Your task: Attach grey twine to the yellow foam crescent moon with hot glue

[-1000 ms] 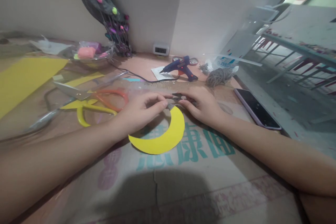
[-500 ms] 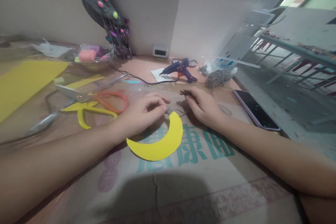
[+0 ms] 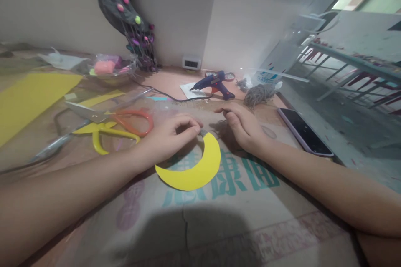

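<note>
My left hand (image 3: 178, 133) is closed in a pinch on the upper tip of a yellow paper crescent (image 3: 205, 169). A short band of grey yarn (image 3: 203, 132) covers that tip beside the fingertips. To the right, my right hand (image 3: 241, 125) is curled, index finger pointing left and thumb against the fingers; whatever it holds is hidden. A thin loose strand and a shadow show between the hands, over the printed cardboard sheet (image 3: 225, 225).
Scissors (image 3: 125, 123) with orange and yellow handles lie left. A blue glue gun (image 3: 214, 83) rests behind the hands, near a grey yarn bundle (image 3: 258, 94). A phone (image 3: 305, 131) lies right. Yellow sheet (image 3: 34, 100) and a bowl of bagged clay (image 3: 109, 66) stand far left.
My right hand has drawn away from the left, to the right. The small dark item between the fingertips earlier is out of sight now. The crescent stays in my left hand.
</note>
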`<action>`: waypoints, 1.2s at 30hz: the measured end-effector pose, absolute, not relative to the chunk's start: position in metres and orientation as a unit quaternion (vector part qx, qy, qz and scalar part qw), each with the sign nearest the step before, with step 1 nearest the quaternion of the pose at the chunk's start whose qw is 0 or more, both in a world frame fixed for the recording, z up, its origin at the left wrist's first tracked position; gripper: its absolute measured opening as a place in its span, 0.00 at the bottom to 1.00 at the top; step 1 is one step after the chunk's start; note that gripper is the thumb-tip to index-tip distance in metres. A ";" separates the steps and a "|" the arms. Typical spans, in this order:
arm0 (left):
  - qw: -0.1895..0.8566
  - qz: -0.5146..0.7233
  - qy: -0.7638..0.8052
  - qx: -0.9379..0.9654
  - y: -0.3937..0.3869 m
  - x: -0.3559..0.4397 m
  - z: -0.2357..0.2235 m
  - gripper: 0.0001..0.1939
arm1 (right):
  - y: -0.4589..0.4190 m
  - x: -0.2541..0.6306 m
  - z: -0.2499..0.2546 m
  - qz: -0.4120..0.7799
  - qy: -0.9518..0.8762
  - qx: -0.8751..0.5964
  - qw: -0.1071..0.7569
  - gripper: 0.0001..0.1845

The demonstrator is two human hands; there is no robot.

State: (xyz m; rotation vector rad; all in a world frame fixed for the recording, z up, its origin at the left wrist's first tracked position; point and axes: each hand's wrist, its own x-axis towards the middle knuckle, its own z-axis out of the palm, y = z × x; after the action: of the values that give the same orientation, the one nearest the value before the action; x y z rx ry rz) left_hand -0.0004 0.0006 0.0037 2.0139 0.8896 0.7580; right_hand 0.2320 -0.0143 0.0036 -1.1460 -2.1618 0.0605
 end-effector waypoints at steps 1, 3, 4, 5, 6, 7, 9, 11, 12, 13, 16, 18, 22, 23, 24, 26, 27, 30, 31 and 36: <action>0.398 0.297 0.350 0.794 0.001 -0.001 0.004 0.12 | -0.015 0.232 0.004 0.017 -0.835 -0.429 0.343 0.18; 0.402 0.291 0.352 0.794 0.001 -0.001 0.003 0.12 | -0.016 0.232 0.005 0.003 -0.839 -0.419 0.347 0.17; 0.403 0.291 0.353 0.793 0.001 -0.001 0.002 0.12 | -0.017 0.232 0.005 -0.001 -0.837 -0.418 0.354 0.16; 0.402 0.291 0.355 0.792 0.001 -0.001 0.002 0.12 | -0.018 0.232 0.005 -0.001 -0.833 -0.418 0.362 0.14; 0.401 0.293 0.357 0.791 0.001 -0.001 0.001 0.13 | -0.019 0.232 0.006 0.001 -0.829 -0.417 0.372 0.12; 0.399 0.297 0.359 0.790 0.001 -0.001 0.001 0.13 | -0.020 0.232 0.007 0.004 -0.828 -0.414 0.379 0.09; 0.397 0.309 0.366 0.783 0.001 -0.001 0.001 0.14 | -0.023 0.231 0.008 0.010 -0.835 -0.403 0.375 0.08; 0.403 0.322 0.374 0.771 0.000 -0.002 0.002 0.14 | -0.025 0.229 0.010 0.023 -0.849 -0.394 0.352 0.10; 0.407 0.329 0.379 0.764 0.000 -0.002 0.003 0.15 | -0.025 0.227 0.011 0.035 -0.853 -0.394 0.341 0.10; 0.411 0.335 0.383 0.757 0.000 -0.003 0.003 0.15 | -0.026 0.226 0.012 0.050 -0.854 -0.399 0.330 0.10; 0.411 0.342 0.388 0.751 -0.001 -0.004 0.003 0.17 | -0.026 0.222 0.012 0.111 -0.853 -0.408 0.307 0.09; 0.420 0.342 0.379 0.750 -0.001 -0.004 0.001 0.16 | -0.026 0.221 0.011 0.140 -0.854 -0.403 0.298 0.10; 0.463 0.355 0.364 0.726 0.000 -0.003 -0.004 0.17 | -0.026 0.220 0.010 0.142 -0.857 -0.398 0.294 0.12; 0.467 0.354 0.364 0.724 0.000 -0.002 -0.004 0.17 | -0.026 0.220 0.010 0.141 -0.859 -0.397 0.290 0.12; 0.464 0.348 0.363 0.729 0.000 -0.002 -0.004 0.17 | -0.026 0.220 0.010 0.141 -0.861 -0.397 0.286 0.12; 0.437 0.339 0.367 0.748 0.000 -0.002 -0.002 0.15 | -0.026 0.219 0.010 0.141 -0.866 -0.393 0.276 0.12; 0.418 0.336 0.372 0.758 0.000 -0.003 0.000 0.15 | -0.026 0.219 0.010 0.140 -0.869 -0.389 0.272 0.12; 0.383 0.323 0.388 0.773 0.000 -0.002 0.003 0.15 | -0.026 0.219 0.009 0.130 -0.878 -0.375 0.268 0.14; 0.380 0.320 0.390 0.775 0.000 -0.002 0.003 0.15 | -0.026 0.218 0.009 0.127 -0.879 -0.373 0.268 0.15; 0.387 0.320 0.380 0.777 -0.002 -0.001 0.003 0.16 | -0.026 0.219 0.007 0.120 -0.881 -0.370 0.270 0.14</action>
State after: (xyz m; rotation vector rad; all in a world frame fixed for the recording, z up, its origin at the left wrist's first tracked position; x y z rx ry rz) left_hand -0.0013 -0.0016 0.0035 1.9780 0.9666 0.8151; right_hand 0.2186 -0.0260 0.0075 -0.9973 -2.3728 0.3240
